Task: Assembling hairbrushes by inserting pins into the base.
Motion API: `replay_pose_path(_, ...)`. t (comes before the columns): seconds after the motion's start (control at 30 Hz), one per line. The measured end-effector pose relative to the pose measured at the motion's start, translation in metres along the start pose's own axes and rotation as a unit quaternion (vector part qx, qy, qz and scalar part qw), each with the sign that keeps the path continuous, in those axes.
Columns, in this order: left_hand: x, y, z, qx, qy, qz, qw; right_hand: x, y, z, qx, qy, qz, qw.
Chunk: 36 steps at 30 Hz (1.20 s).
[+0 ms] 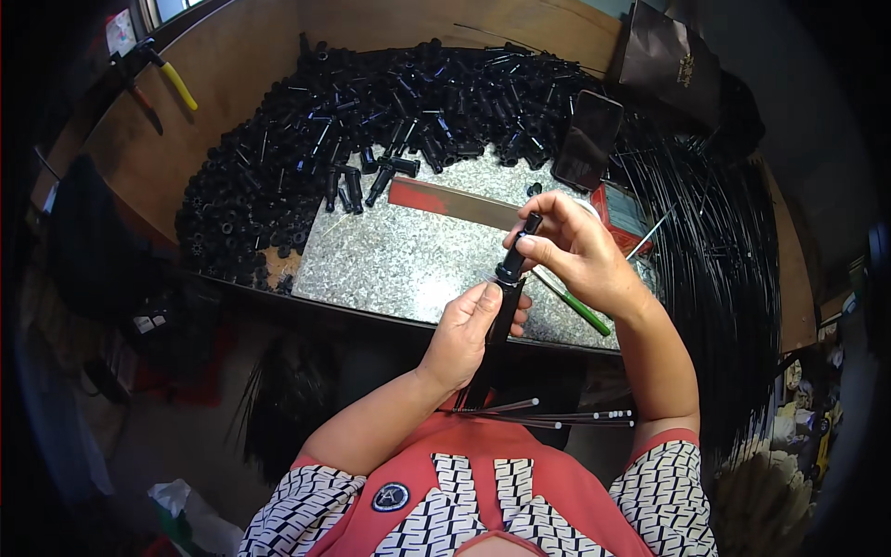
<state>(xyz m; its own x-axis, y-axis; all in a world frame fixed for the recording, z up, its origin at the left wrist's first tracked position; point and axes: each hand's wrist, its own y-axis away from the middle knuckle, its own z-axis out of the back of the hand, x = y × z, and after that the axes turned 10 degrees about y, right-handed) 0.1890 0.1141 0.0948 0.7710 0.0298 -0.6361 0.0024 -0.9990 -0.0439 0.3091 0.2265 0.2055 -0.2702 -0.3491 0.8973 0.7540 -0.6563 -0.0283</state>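
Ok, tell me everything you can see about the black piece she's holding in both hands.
The black piece is a slim, dark, plastic-looking tube held nearly upright above the front edge of the speckled work slab. The left hand grips its middle. The right hand pinches a small black cap at its collared top end. Its lower end fans into thin black strands toward her lap.

Bright light is falling from above onto the granite slab (408, 251), glinting off the black plastic parts (371, 102); edges are darkening and bending, fisheye-warped, near floor dim.
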Motion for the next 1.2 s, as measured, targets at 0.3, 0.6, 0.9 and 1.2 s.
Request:
replay_pose_path(0.3, -0.002, 0.004, -0.004, 0.001, -0.085, -0.041, 0.996, 0.021, -0.004, -0.004, 0.014, 0.235, 0.027, 0.971)
replay_pose_path(0.6, -0.005, 0.001, -0.007, -0.039, -0.041, -0.039, 0.998, -0.004, -0.008, -0.011, -0.014, -0.011, -0.041, 0.999)
replay_pose_path(0.9, -0.008, -0.001, -0.002, -0.033, 0.005, -0.028, 0.999, -0.031, 0.012, -0.018, 0.024, 0.183, 0.094, 0.978)
replay_pose_path(1.2, -0.009, 0.000, -0.003, -0.007, 0.013, 0.007, 1.000, -0.025, 0.012, -0.011, 0.060, 0.120, 0.029, 0.991)
